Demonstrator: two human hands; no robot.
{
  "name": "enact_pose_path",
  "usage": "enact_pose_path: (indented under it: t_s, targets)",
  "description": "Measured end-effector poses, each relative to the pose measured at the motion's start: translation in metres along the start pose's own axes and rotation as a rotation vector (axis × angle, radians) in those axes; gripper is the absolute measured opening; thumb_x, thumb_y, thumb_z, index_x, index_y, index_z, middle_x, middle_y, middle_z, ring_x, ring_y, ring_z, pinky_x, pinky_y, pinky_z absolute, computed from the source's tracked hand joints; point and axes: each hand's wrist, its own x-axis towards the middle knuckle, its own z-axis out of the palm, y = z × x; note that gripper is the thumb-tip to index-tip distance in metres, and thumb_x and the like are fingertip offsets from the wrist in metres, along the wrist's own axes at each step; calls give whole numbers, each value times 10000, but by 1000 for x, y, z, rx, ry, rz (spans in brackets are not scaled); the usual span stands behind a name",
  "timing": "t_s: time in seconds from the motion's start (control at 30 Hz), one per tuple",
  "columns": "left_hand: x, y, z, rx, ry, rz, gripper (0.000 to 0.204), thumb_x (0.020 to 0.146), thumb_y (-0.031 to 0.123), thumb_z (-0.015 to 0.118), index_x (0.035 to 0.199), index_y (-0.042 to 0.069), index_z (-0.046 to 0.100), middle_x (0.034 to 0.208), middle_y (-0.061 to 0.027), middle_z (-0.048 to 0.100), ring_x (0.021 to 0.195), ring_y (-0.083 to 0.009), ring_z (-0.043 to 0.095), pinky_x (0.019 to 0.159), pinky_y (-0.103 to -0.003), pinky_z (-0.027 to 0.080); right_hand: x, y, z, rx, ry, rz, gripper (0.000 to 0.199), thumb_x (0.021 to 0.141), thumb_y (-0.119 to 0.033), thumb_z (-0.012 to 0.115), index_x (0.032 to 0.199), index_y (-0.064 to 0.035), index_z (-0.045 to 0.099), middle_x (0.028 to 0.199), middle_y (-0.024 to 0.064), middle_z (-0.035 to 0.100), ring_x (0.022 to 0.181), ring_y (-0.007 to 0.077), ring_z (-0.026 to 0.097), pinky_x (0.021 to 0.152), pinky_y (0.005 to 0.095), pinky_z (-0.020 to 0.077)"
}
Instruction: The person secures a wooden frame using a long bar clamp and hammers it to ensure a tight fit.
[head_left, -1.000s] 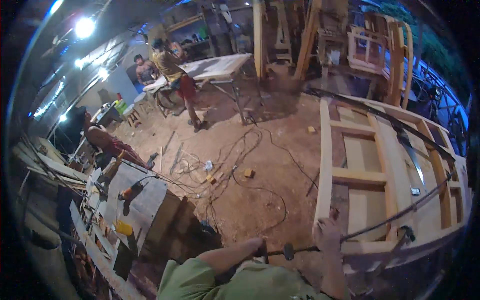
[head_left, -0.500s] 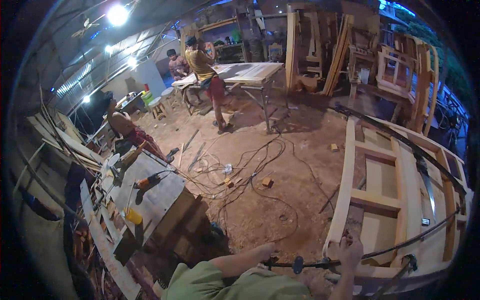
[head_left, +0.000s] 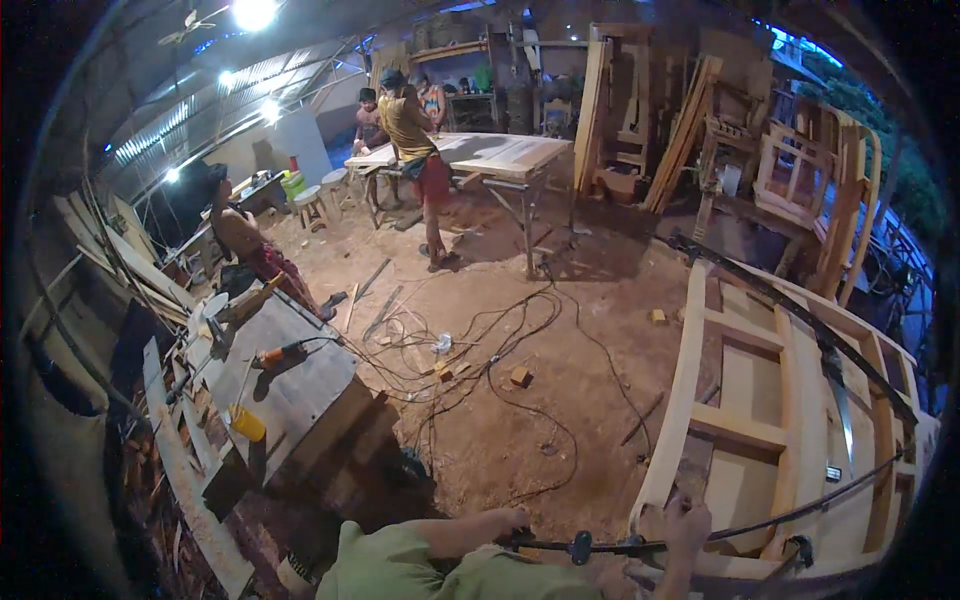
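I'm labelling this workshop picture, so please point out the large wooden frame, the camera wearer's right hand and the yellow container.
Large wooden frame (head_left: 683, 390): head view, on its left rail.
Right hand (head_left: 687, 526): head view, on its middle.
Yellow container (head_left: 248, 424): head view, on its side.

V. dim edges, lamp (head_left: 254, 12) glare.

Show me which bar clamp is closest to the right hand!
The nearer bar clamp, its black knob between left hand and right hand; the other bar clamp lies farther off.
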Motion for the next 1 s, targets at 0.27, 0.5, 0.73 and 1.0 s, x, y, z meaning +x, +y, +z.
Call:
enact_pose_path:
  t_s: [0.27, 0.5, 0.73, 1.0]
  targets:
    - [32, -32, -18, -151, -5, -5, 108, 770, 174, 656, 779, 106, 573, 717, -74, 547, 645, -224, 528, 559, -396, 442, -3, -35, -20, 83, 39, 14, 240, 790, -212, 663, 884, 7, 635, 762, 182, 658, 733, 361, 648, 679, 446, 500]
    - [-17, -8, 21, -23, 115, -93, 94, 804, 182, 640, 842, 103, 605, 742, -84, 567, 659, -239, 548, 551, -411, 450, -3, -31, -19, 38, 39, 38, 207, 812, -194, 651, 884, -1, 634, 785, 161, 658, 751, 330, 644, 692, 422, 499]
    - [-69, 27, 69, 135, 189, 0, 143, 877, 176, 581, 947, 88, 670, 751, -102, 614, 653, -258, 593, 523, -447, 478, -7, -12, -9, 0, 115, 42, 236, 827, -209, 657, 925, 5, 635, 799, 162, 664, 752, 307, 651, 694, 412, 505]
    - [-78, 19, 69, 489, 595, -94, 242, 810, 292, 648, 939, 88, 663, 885, -100, 673, 744, -262, 634, 614, -400, 501, -1, -16, -12, -34, -27, 133, 393, 797, -282, 675, 1104, -42, 626, 908, 190, 666, 815, 365, 637, 744, 439, 516]
